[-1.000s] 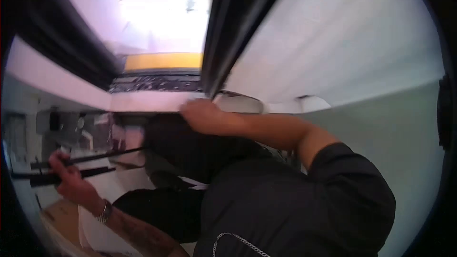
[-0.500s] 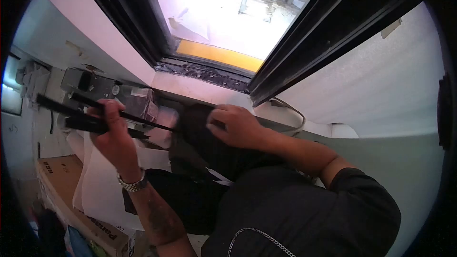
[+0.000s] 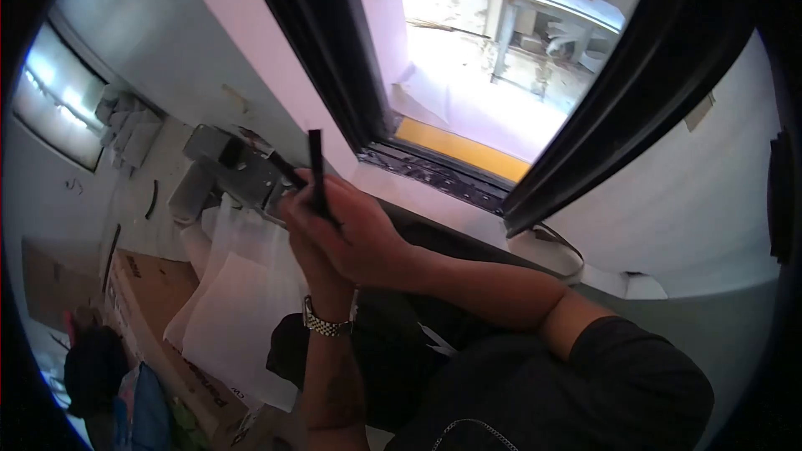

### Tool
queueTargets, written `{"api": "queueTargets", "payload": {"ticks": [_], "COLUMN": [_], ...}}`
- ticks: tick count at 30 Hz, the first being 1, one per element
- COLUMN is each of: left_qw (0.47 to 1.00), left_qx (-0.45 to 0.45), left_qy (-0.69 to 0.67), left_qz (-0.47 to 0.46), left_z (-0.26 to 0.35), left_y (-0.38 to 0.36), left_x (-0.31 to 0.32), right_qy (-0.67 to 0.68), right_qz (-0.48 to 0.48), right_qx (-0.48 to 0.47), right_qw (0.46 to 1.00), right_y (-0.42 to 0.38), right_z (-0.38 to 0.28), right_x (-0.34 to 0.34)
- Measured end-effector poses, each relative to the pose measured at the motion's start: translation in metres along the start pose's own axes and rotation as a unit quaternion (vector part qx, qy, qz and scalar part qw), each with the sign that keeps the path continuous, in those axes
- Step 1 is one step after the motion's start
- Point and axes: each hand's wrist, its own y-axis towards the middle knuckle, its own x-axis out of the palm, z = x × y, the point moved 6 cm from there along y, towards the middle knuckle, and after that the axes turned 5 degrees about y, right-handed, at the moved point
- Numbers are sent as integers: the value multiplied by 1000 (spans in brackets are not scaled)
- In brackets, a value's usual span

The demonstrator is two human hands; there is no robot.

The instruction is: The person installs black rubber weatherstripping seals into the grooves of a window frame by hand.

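My two hands are together in front of the wall below the window. My right hand [image 3: 363, 230] lies over the left, its fingers closed around a short upright black strip [image 3: 316, 154]. Mostly hidden behind it is my left hand [image 3: 322, 271], with a metal watch [image 3: 327, 321] on the wrist. A second black strip [image 3: 286, 169] sticks out to the upper left from between the hands. The lower ends of the strips are covered by my fingers, so which hand bears each one is hard to tell.
The black-framed window [image 3: 434, 175] with a yellow sill strip [image 3: 459, 149] stands ahead. Grey boxes [image 3: 238, 171] sit on the left. Below are a white plastic sheet [image 3: 246, 309] and a cardboard box [image 3: 159, 284]. A cable [image 3: 568, 242] loops near the frame's right corner.
My right hand has moved left from the dark cloth to meet my left hand at the strips. The strips have turned from slanting to more upright. The view has shifted left.
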Motion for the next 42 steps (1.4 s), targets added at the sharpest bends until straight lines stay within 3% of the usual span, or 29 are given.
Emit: {"api": "queueTargets", "payload": {"ticks": [1, 4, 5, 6, 9, 10, 12, 14, 16, 21, 23, 26, 32, 37, 39, 42], "left_qw": [1000, 995, 983, 964, 939, 938, 968, 976, 984, 986, 986, 981, 989, 984, 983, 984], "left_qx": [-3, -30, -85, -140, -222, -233, -205, -184, -164, -152, -146, -174, -134, -159, -163, -158], "left_qy": [-4, -71, -133, -194, -238, -235, -121, -93, -35, -11, 10, 14, -18, -15, -9, 8], "left_qz": [-27, -59, -89, -119, -109, -104, -78, -65, -65, -68, -79, -86, -59, -76, -79, -87], "left_z": [16, 30, 22, 15, 6, 3, -4, -13, -17, -18, -14, -14, -19, -20, -16, -21], "left_y": [5, 10, 10, 9, 13, 14, 16, 15, 15, 17, 18, 18, 15, 12, 13, 12], "left_x": [-2, 0, 2, 4, -2, -4, -12, -17, -18, -17, -16, -14, -11, -6, -6, -7], "right_qy": [67, 159, 182, 181, 169, 189, 193, 192, 159, 84, -86, -150, -104, -96, -32, 51], "right_qz": [-21, 16, 7, 3, 88, 90, 83, 74, 91, 58, 115, 100, 143, 165, 158, 174], "right_qx": [84, 139, 185, 183, 53, 59, 123, 90, 121, -12, 29, 72, 99, 84, 14, -14], "right_qw": [994, 977, 966, 966, 980, 976, 970, 974, 976, 995, 989, 981, 979, 978, 987, 983], "right_y": [1, 5, 6, 8, 21, 20, 13, 6, -5, -19, -26, -45, -54, -51, -45, -34], "right_z": [8, 18, 25, 27, 21, 13, -7, -33, -50, -56, -39, -26, -17, -17, -20, -28], "right_x": [2, -4, -8, -13, -34, -40, -60, -78, -101, -152, -167, -178, -192, -185, -180, -171]}}
